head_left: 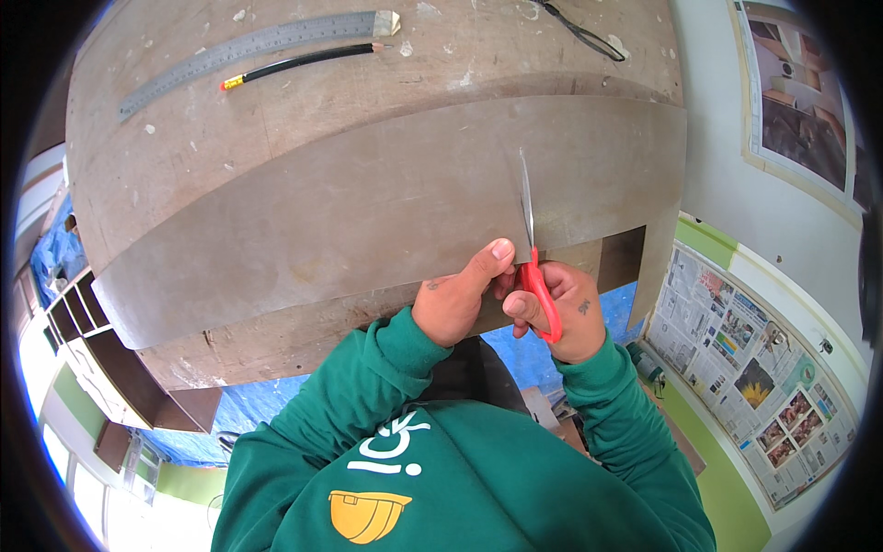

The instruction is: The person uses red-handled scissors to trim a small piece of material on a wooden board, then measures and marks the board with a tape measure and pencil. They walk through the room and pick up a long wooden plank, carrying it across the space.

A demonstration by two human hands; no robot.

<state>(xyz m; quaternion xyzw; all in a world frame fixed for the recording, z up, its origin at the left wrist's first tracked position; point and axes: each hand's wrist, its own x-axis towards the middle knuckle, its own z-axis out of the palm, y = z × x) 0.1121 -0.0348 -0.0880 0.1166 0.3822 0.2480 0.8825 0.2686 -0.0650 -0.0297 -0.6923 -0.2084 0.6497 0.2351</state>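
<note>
Red-handled scissors (533, 248) cutting into a large brown flexible sheet (368, 212) at the near edge of the worktop (303, 101).

The sheet lies flat across the scarred wooden worktop and overhangs its near edge; the blades stand in a slit running away from the person. The right hand (561, 313) has its fingers clenched through the red handles, and the left hand (460, 294) pinches the sheet's edge just beside the blades, thumb on top. Farther back lie a steel ruler (248, 51) and a black pencil (303, 62), well apart from the cut. The risk, as I judge it: the left thumb sits close to the blades, and the unsupported overhang could sag, pulling the cut off line.
</note>
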